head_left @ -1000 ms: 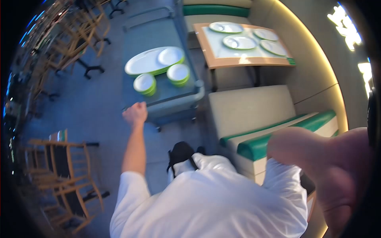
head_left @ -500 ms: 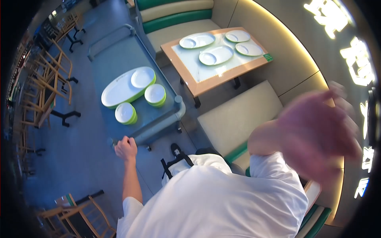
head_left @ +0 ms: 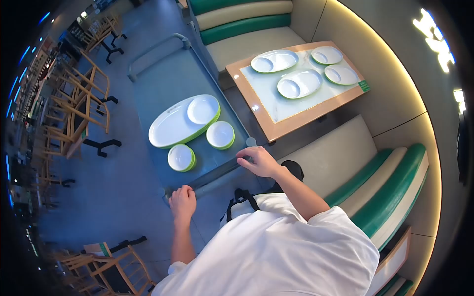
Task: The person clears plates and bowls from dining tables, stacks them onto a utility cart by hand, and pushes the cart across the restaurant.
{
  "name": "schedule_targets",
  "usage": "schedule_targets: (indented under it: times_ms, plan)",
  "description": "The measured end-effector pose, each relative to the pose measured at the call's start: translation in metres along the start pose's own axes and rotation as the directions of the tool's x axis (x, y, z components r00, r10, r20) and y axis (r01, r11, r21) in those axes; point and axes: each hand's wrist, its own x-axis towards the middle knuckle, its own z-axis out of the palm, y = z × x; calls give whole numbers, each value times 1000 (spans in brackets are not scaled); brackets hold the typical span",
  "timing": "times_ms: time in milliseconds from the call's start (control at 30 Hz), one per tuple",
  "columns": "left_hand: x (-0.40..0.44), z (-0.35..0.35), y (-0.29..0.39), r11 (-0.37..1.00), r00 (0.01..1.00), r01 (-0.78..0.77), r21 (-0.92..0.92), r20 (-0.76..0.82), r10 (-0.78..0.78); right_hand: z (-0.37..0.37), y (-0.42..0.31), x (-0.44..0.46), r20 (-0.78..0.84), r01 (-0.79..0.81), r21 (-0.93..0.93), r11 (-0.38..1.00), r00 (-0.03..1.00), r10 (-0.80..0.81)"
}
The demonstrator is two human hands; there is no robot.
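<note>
A grey serving cart (head_left: 160, 74) stands in front of me. My left hand (head_left: 182, 202) is closed round the left end of its push handle (head_left: 215, 185). At the handle's right corner, my right hand (head_left: 260, 162) has its fingers bent over the bar. On the cart top lie large oval plates (head_left: 170, 126), white inside and green outside, with a round white dish (head_left: 203, 109) at their right end. Nearer to me are two stacks of small green-and-white bowls, a left stack (head_left: 180, 158) and a right stack (head_left: 220, 134).
Right of the cart, a wood-edged table (head_left: 264, 111) holds several white divided oval plates (head_left: 298, 84). Booth benches (head_left: 335, 148) flank it along the wall. Wooden chairs (head_left: 81, 106) rest on tables at left, and another chair (head_left: 111, 269) is at lower left.
My right hand has come down from a blurred, raised position at the right onto the cart handle. My left hand stays on the handle. The whole view has shifted, with the cart appearing farther right.
</note>
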Motion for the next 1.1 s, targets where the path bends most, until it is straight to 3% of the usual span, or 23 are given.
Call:
schedule_targets:
  times_ms: [100, 133, 200, 233, 300, 367, 433, 500, 533, 567, 633, 667, 733, 767, 833, 867, 933, 967, 1033, 1100]
  plan:
    - [14, -15, 69, 982, 983, -174, -73, -73, 169, -28, 37, 13, -1, 61, 158, 986, 998, -62]
    - [20, -9, 92, 973, 988, -153, -173, -11, 153, -41, 54, 13, -21, 44, 154, 987, 999, -41]
    - [31, 10, 138, 961, 979, -197, -194, 14, 203, -74, 91, 22, -65, -109, 282, 953, 989, 133]
    - [34, 18, 160, 955, 974, -213, -208, 34, 225, -99, 106, 27, -79, -172, 258, 951, 977, 198]
    - [43, 41, 195, 960, 982, -177, -216, 32, 188, -131, 168, 40, -102, -274, 349, 896, 940, 327]
    - [51, 54, 227, 981, 987, 0, -196, 161, 32, -153, 242, 53, -102, -302, 363, 882, 928, 360]
    - [54, 59, 257, 971, 978, 150, -185, 174, -118, -184, 288, 63, 54, -583, 486, 652, 764, 643]
    - [60, 81, 252, 967, 955, 237, 94, 163, -249, -200, 329, 71, 197, -735, 535, 417, 588, 784]
    - [56, 87, 253, 968, 969, 236, 84, 50, -241, -203, 351, 76, 254, -757, 566, 326, 536, 805]
    - [53, 87, 256, 945, 947, 315, 90, 33, -319, -202, 369, 81, 321, -781, 582, 227, 476, 819]
    - [56, 80, 259, 963, 971, 235, 132, 23, -239, -199, 395, 98, 409, -750, 661, 31, 395, 823]
    - [56, 75, 261, 946, 953, 296, 132, 17, -301, -195, 402, 107, 446, -785, 618, 40, 392, 805]
    - [58, 70, 267, 958, 960, 276, 74, 35, -279, -187, 417, 125, 374, -706, 705, -61, 298, 878]
    - [58, 69, 268, 951, 952, 302, 69, 21, -304, -184, 424, 131, 383, -722, 690, -47, 310, 870]
    - [63, 69, 258, 953, 933, 304, 5, 201, -299, -167, 443, 135, 335, -725, 687, -50, 255, 907]
    - [63, 66, 255, 952, 935, 307, 7, 183, -303, -161, 455, 132, 326, -715, 697, -48, 257, 910]
    - [69, 60, 248, 959, 884, 283, 16, 384, -267, -156, 454, 130, 291, -702, 712, -30, 255, 922]
    - [75, 53, 244, 958, 893, 286, 6, 361, -268, -157, 447, 129, 263, -706, 708, -12, 248, 932]
    - [78, 35, 239, 975, 788, 217, -39, 597, -151, -156, 446, 126, 235, -702, 712, 12, 255, 938]
    - [76, 31, 221, 971, 788, 200, -128, 611, -82, -155, 450, 123, 213, -706, 708, 20, 241, 947]
